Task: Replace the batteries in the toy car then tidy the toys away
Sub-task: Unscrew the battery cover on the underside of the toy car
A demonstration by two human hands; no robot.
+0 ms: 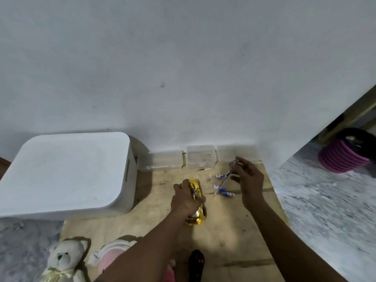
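A shiny gold toy car lies on the wooden board in the middle of the head view. My left hand grips it from above and covers its middle. My right hand is raised to the right and pinches a clear-handled screwdriver, whose tip points down and left toward the board. Three blue and white batteries lie loose on the board just below the screwdriver.
A large white lidded storage box stands at the left. Three small clear plastic boxes line the wall. A white teddy bear, a pink plush toy and a black remote lie near me. A pink basket is far right.
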